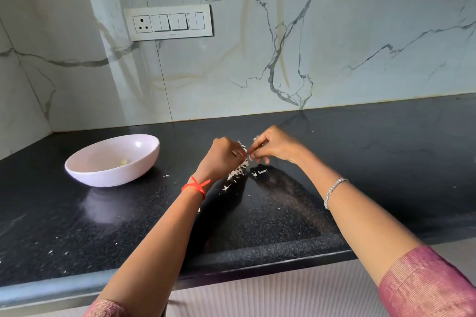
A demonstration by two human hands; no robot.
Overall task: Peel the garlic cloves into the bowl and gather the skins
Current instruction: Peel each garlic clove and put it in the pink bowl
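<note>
Mauve sleeves [425,283], red thread [196,186] on left wrist, silver bracelet [333,192] on right wrist.

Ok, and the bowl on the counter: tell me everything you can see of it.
The bowl is wide, shallow and round, pale pinkish white with a glossy finish that looks like ceramic or melamine. It stands upright on the black speckled countertop, towards the back left corner. Inside lies one small yellowish peeled clove; I see no skins in it. Outside, only the countertop touches it: the left hand and right hand work off to its right, apart from it.
</note>
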